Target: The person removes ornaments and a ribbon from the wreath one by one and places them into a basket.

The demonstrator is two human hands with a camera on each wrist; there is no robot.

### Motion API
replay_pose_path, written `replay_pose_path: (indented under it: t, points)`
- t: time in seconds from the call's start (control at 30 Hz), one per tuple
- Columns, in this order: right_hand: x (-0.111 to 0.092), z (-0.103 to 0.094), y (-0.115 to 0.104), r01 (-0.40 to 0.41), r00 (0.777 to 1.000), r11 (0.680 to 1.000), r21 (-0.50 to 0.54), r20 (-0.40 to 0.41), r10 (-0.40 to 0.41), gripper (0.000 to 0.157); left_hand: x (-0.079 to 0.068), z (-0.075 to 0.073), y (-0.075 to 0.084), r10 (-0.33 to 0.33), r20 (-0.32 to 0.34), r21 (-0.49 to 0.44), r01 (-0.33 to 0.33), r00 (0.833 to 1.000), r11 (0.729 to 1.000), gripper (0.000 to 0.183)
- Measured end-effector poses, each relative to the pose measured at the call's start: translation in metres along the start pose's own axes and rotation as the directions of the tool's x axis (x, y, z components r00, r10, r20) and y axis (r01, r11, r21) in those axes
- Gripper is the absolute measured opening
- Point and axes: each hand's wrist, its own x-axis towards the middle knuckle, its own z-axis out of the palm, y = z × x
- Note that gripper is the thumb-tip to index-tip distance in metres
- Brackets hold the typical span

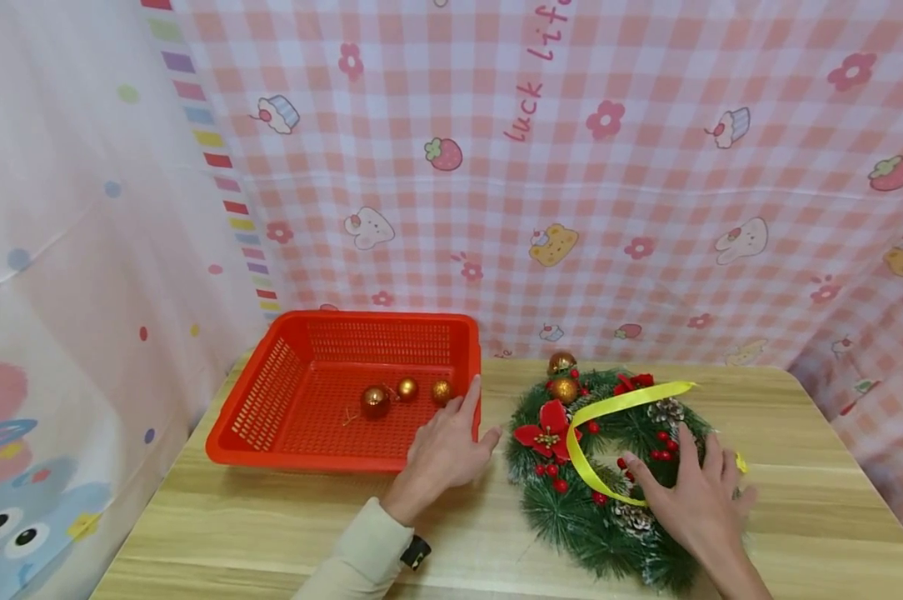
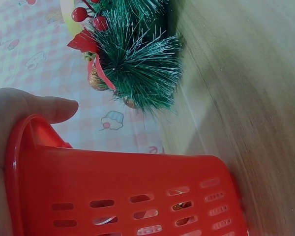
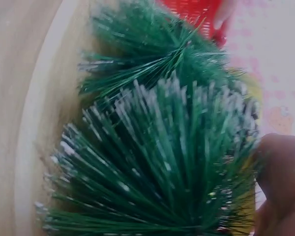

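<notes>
My left hand (image 1: 451,442) lies over the right front corner of a red plastic basket (image 1: 301,458), index finger extended along its right side. In the left wrist view, the thumb (image 2: 54,109) points out above the basket's rim. My right hand (image 1: 702,500) is spread over the right side of a green Christmas wreath (image 1: 571,508), its fingers and thumb apart. A yellow ribbon (image 1: 582,458) loops across the wreath, running down toward the right thumb. The wreath carries a red poinsettia flower (image 1: 547,432), red berries, pinecones (image 1: 633,518) and a gold glitter ball (image 1: 566,389).
Inside the basket are three gold balls, among them a shiny brown-gold one (image 1: 375,401). Another ball (image 1: 562,362) sits at the wreath's back edge. The wooden table (image 1: 271,533) ends at a pink checked cloth (image 1: 496,233) behind; a white curtain (image 1: 122,250) hangs at left.
</notes>
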Motion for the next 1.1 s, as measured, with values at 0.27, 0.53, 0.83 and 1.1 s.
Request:
replay_pose_path:
  t: [0.27,0.53,0.83,1.1]
  points:
    - [0.012,0.008,0.008,-0.050,0.999,0.999,-0.008,0.014,0.051,0.103,-0.001,0.000,0.000,0.007,0.000,-0.005,-0.007,1.000,1.000,0.077]
    - [0.019,0.016,0.017,0.004,0.999,0.999,-0.053,-0.034,-0.006,0.097,-0.001,-0.001,-0.001,0.012,-0.004,-0.006,-0.012,1.000,1.000,0.076]
    - [0.029,0.018,0.028,0.127,0.989,0.988,-0.090,-0.068,-0.134,0.091,-0.001,-0.001,-0.001,0.013,-0.010,-0.003,-0.013,1.000,1.000,0.076]
    - [0.042,0.014,0.043,0.284,0.955,0.953,-0.110,-0.057,-0.291,0.084,-0.002,-0.001,0.000,0.008,-0.010,-0.004,-0.008,1.000,1.000,0.076]
